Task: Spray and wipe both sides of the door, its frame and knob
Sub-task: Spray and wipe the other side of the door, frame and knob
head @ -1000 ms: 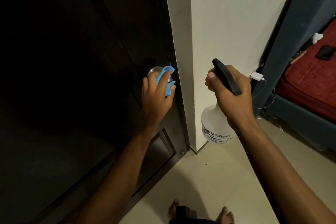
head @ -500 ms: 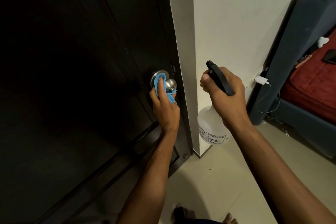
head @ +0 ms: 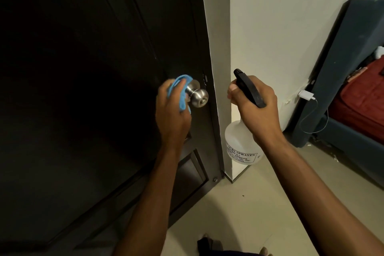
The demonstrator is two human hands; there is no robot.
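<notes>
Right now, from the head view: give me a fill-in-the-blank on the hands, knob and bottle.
1. The left hand holds a cloth coloured ____.
2. That cloth is pressed to the metal ____ of the dark door.
3. The right hand grips a spray ____.

Missing: blue; knob; bottle

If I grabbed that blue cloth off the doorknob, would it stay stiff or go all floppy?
Probably floppy: the blue cloth is bunched and folded in the left hand, curving around the neck of the knob. It likely weighs very little, since bent fingers alone hold it there. It looks soft, so dropping it should not break it.
</notes>
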